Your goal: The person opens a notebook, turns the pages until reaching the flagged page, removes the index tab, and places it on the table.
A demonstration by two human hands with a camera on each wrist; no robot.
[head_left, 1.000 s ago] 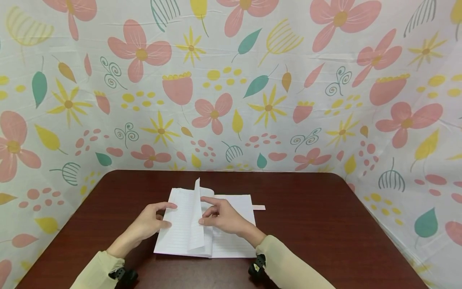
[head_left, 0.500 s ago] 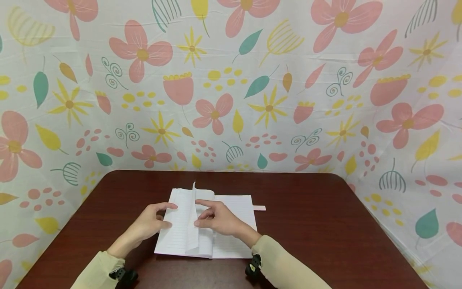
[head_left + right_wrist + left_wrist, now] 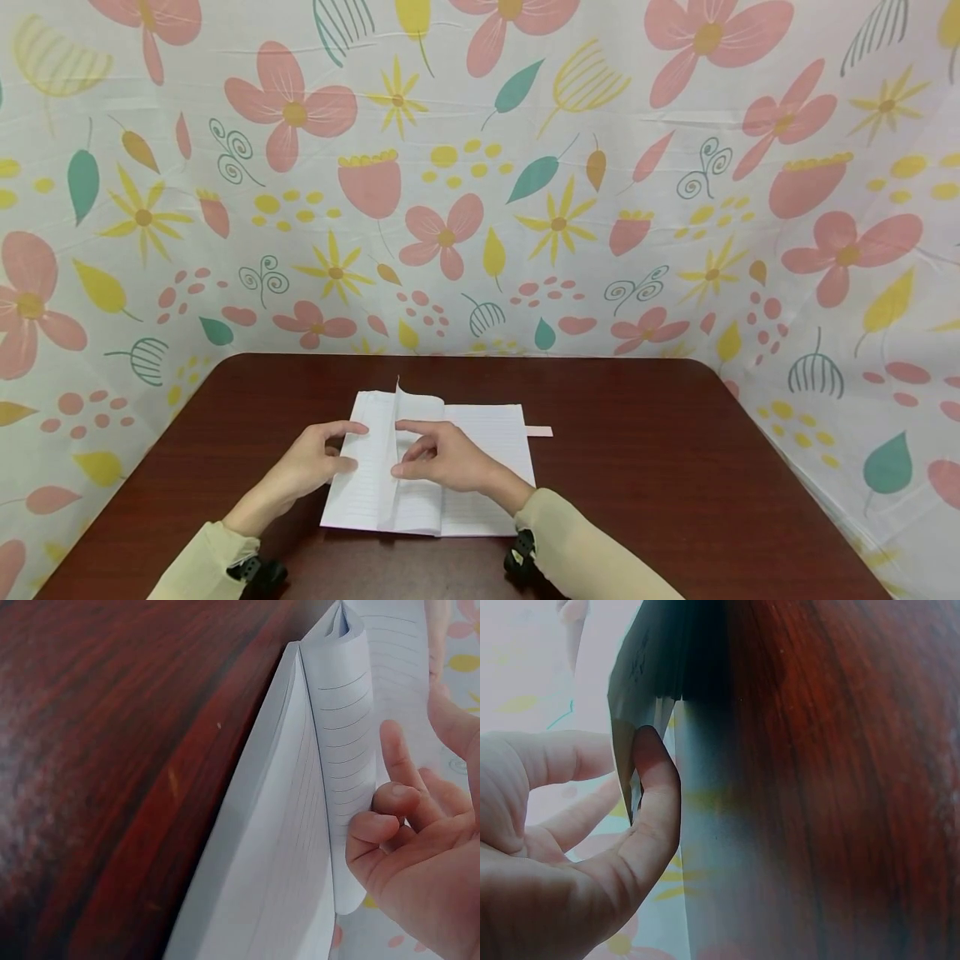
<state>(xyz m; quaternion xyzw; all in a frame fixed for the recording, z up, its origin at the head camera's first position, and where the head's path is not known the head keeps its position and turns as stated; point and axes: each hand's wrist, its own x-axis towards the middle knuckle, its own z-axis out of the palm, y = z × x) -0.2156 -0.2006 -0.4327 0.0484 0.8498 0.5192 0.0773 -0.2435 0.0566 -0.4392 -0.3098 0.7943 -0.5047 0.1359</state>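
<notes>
An open lined notebook (image 3: 487, 475) lies on the table, a loose leaf (image 3: 388, 467) standing up from its left half. My left hand (image 3: 303, 462) grips the left edge. In the left wrist view, one finger of the left hand (image 3: 592, 847) curls round the edge of the notebook (image 3: 634, 697). My right hand (image 3: 453, 458) holds the standing leaf's free edge with thumb and index finger, the other fingers curled in. The right wrist view shows the right hand (image 3: 427, 817) beside a curved lined page (image 3: 345, 735); the thumb meets the raised leaf's edge.
A pale strip (image 3: 538, 432) sticks out at the notebook's right side. The brown table (image 3: 637, 467) runs back to a flower-printed cloth (image 3: 480, 125). Black cameras sit at both wrists, including a left wrist camera (image 3: 258, 573).
My right hand has moved a little to the left, taking the standing leaf with it. The left hand and the notebook stay in place.
</notes>
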